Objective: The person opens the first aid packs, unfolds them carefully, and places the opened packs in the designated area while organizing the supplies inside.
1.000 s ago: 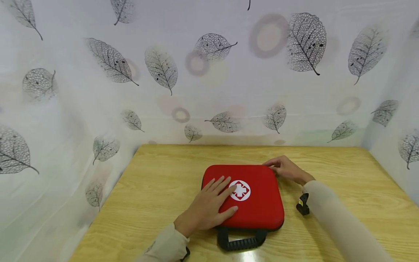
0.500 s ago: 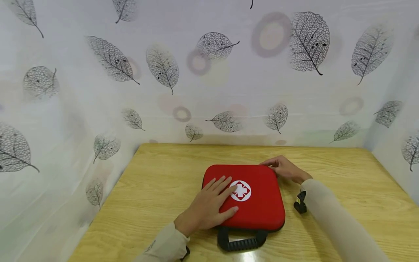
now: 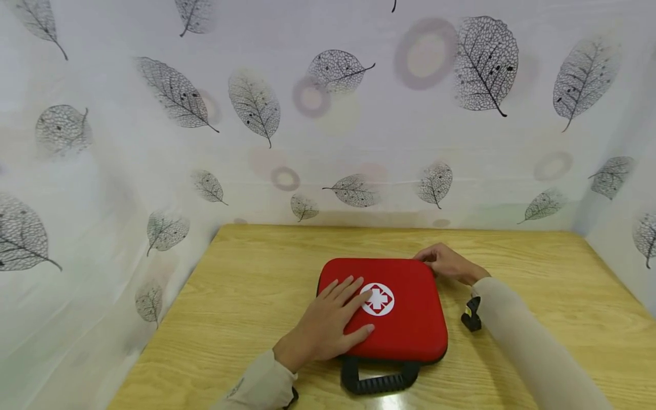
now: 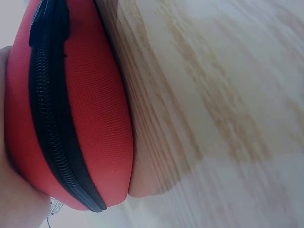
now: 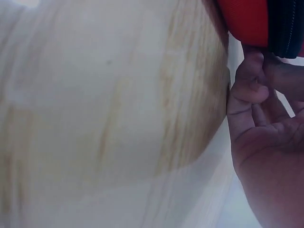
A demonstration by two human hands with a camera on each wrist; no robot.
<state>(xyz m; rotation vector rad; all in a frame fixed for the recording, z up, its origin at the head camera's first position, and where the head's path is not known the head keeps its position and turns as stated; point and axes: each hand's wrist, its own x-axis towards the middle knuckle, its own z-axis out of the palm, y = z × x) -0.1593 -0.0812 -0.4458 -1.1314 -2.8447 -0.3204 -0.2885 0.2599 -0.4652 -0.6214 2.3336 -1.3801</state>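
Note:
A red hard-shell first-aid case [image 3: 410, 324] lies flat on the table, a white cross emblem [image 3: 378, 299] on its lid and a black handle [image 3: 380, 384] toward me. My left hand [image 3: 328, 327] rests on the lid's left half with fingers spread straight. At the far right corner, my right hand [image 3: 450, 265] has its fingers curled in a pinch at the black zipper [image 5: 281, 28]; the fingers hide the zipper pull. In the left wrist view the zipper [image 4: 47, 114] runs along the case's side with its teeth meshed.
The wooden table [image 3: 246, 285] extends around the case on every side. A white curtain [image 3: 333, 142] with leaf prints hangs behind the table and along both sides. Black wrist cameras, such as the right one [image 3: 471, 314], hang under the sleeves.
My right hand's fingertips shift slightly left along the case's far edge, then back right to the corner. My left hand stays on the lid, and the case keeps its place.

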